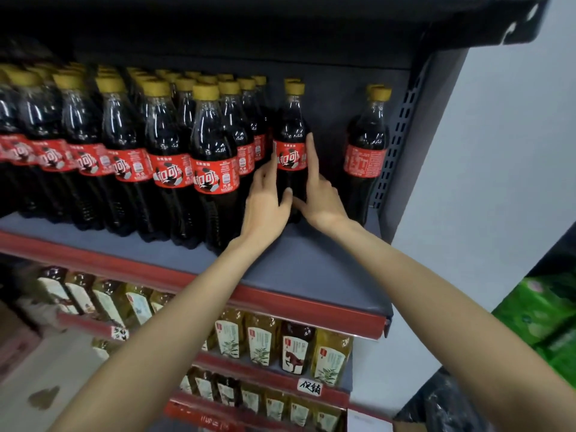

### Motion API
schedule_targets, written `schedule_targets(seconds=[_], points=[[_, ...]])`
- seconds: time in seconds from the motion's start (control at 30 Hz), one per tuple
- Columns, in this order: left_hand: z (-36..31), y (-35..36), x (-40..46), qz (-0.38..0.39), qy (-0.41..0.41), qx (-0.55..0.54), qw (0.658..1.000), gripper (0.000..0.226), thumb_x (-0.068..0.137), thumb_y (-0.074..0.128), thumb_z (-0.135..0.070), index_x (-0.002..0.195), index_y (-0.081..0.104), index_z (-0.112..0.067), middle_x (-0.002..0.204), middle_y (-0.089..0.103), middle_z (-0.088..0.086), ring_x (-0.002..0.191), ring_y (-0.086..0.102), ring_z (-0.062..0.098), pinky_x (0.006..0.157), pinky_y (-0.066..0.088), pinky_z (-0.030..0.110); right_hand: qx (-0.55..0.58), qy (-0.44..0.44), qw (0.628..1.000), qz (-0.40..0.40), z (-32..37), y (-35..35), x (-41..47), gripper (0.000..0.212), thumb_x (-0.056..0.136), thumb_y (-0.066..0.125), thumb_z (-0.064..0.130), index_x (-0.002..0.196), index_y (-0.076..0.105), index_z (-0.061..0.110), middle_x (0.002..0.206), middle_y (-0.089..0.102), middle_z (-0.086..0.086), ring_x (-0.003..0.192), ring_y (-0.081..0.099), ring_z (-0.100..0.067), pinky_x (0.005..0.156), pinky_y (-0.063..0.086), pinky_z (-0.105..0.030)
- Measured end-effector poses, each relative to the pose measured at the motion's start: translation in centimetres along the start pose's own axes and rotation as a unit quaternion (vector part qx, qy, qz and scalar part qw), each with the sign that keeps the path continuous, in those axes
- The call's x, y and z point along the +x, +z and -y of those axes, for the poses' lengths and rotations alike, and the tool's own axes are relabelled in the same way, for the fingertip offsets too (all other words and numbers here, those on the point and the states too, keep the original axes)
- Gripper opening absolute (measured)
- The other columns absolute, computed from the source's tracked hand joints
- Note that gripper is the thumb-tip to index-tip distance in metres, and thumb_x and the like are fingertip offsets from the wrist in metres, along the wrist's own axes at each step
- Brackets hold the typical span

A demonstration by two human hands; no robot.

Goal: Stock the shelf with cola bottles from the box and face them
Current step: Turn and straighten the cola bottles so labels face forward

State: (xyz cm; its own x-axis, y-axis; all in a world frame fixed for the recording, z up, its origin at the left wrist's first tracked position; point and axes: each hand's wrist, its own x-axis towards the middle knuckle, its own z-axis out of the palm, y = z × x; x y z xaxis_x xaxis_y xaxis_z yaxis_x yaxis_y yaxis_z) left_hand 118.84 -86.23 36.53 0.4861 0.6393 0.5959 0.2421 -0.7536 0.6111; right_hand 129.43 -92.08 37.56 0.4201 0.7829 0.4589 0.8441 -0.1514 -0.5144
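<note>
A cola bottle (290,126) with a yellow cap and red label stands upright on the grey shelf (299,266), set back from the front edge. My left hand (266,201) presses its left side and my right hand (318,194) its right side, fingers flat along the label. The label's logo faces forward. To the left stand several rows of like cola bottles (215,157), packed tight. Another cola bottle (366,151) stands alone at the far right by the shelf upright, its label turned sideways. The box is not in view.
The shelf has a red front strip (311,310) and bare grey board on either side of the held bottle. Lower shelves hold yellow oil bottles (330,357). Green packs (545,310) lie at the right. A dark shelf (280,23) hangs overhead.
</note>
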Motion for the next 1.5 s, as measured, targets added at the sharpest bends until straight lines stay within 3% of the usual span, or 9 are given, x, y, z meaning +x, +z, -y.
schedule_targets(seconds=[0.33, 0.53, 0.67, 0.8, 0.97, 1.17, 1.27, 1.37, 1.5], points=[[0.3, -0.4, 0.4, 0.068, -0.082, -0.038, 0.994, 0.064, 0.100, 0.044, -0.022, 0.153, 0.008, -0.024, 0.161, 0.012, 0.003, 0.144, 0.024, 0.021, 0.107, 0.022, 0.020, -0.008, 0.006, 1.000, -0.023, 0.8, 2.0, 1.3, 0.113, 0.089, 0.055, 0.004, 0.129, -0.037, 0.057, 0.109, 0.058, -0.021, 0.080, 0.062, -0.035, 0.078, 0.052, -0.052], [-0.6, -1.1, -0.4, 0.040, -0.062, -0.051, 0.996, 0.058, 0.097, 0.049, -0.014, 0.149, 0.027, -0.017, 0.153, 0.031, 0.010, 0.137, 0.038, 0.024, 0.112, 0.033, 0.034, 0.054, -0.011, 0.998, 0.011, 0.8, -1.0, -0.1, 0.086, 0.089, 0.061, 0.005, 0.151, 0.011, 0.038, 0.137, 0.050, -0.017, 0.115, 0.057, -0.028, 0.099, 0.047, -0.046], [-2.0, -0.7, -1.5, -0.049, 0.042, -0.095, 0.993, 0.041, 0.089, 0.056, -0.007, 0.129, 0.053, -0.013, 0.121, 0.061, 0.001, 0.113, 0.057, 0.013, 0.098, 0.047, 0.037, 0.084, -0.042, 0.978, -0.184, -0.7, -4.2, -3.8, 0.029, 0.088, 0.056, 0.015, 0.116, 0.065, 0.020, 0.096, 0.070, 0.002, 0.085, 0.066, -0.015, 0.080, 0.053, -0.042], [-3.8, 2.2, -0.1, 0.010, 0.031, -0.146, 0.989, 0.047, 0.088, 0.060, -0.007, 0.133, 0.049, -0.014, 0.122, 0.062, 0.002, 0.112, 0.057, 0.012, 0.098, 0.047, 0.035, 0.109, 0.024, 0.945, -0.308, -3.2, -6.2, -5.4, 0.030, 0.083, 0.055, 0.011, 0.112, 0.059, 0.016, 0.098, 0.062, 0.002, 0.089, 0.061, -0.021, 0.079, 0.051, -0.045], [-6.5, 4.7, 2.2, 0.231, -0.141, -0.271, 0.924, 0.075, 0.090, 0.050, -0.005, 0.151, 0.016, -0.029, 0.153, 0.035, 0.004, 0.139, 0.034, 0.020, 0.109, 0.028, 0.026, 0.205, 0.062, 0.971, -0.111, -4.6, -6.0, -4.0, 0.092, 0.068, 0.062, 0.006, 0.148, 0.017, 0.015, 0.138, 0.044, -0.007, 0.129, 0.044, -0.018, 0.111, 0.038, -0.042], [-5.3, 2.7, -0.3, 0.161, -0.088, -0.250, 0.951, 0.060, 0.091, 0.048, -0.006, 0.141, 0.038, -0.037, 0.129, 0.054, 0.002, 0.109, 0.056, 0.013, 0.103, 0.043, 0.034, 0.219, 0.039, 0.973, -0.057, -4.6, -7.1, -4.6, 0.107, 0.073, 0.082, 0.011, 0.150, 0.007, 0.020, 0.134, 0.045, 0.010, 0.118, 0.049, -0.002, 0.097, 0.038, -0.009], [-4.9, 0.5, -2.3, 0.116, 0.000, -0.237, 0.965, 0.060, 0.092, 0.055, -0.006, 0.136, 0.036, -0.042, 0.122, 0.052, 0.004, 0.095, 0.056, 0.004, 0.087, 0.046, 0.014, 0.246, 0.017, 0.969, 0.000, -3.4, -7.4, -4.5, 0.102, 0.072, 0.084, 0.017, 0.147, 0.015, 0.019, 0.128, 0.052, 0.014, 0.116, 0.054, 0.000, 0.103, 0.041, -0.019], [-4.7, -1.7, -3.1, 0.097, 0.018, -0.280, 0.955, 0.067, 0.088, 0.065, -0.007, 0.134, 0.032, -0.042, 0.129, 0.048, 0.001, 0.110, 0.054, 0.004, 0.081, 0.046, 0.009, 0.300, 0.008, 0.950, 0.082, -2.3, -7.3, -4.2, 0.095, 0.070, 0.084, 0.016, 0.144, 0.025, 0.021, 0.131, 0.056, 0.006, 0.121, 0.056, -0.008, 0.106, 0.044, -0.033], [-3.8, -3.6, -4.0, 0.081, 0.024, -0.300, 0.950, 0.067, 0.087, 0.067, -0.010, 0.136, 0.031, -0.039, 0.133, 0.044, -0.013, 0.116, 0.050, -0.007, 0.085, 0.045, 0.010, 0.318, 0.002, 0.940, 0.128, -0.8, -6.2, -3.7, 0.083, 0.069, 0.084, 0.013, 0.136, 0.037, 0.026, 0.126, 0.059, 0.008, 0.116, 0.058, -0.002, 0.097, 0.046, -0.019]])
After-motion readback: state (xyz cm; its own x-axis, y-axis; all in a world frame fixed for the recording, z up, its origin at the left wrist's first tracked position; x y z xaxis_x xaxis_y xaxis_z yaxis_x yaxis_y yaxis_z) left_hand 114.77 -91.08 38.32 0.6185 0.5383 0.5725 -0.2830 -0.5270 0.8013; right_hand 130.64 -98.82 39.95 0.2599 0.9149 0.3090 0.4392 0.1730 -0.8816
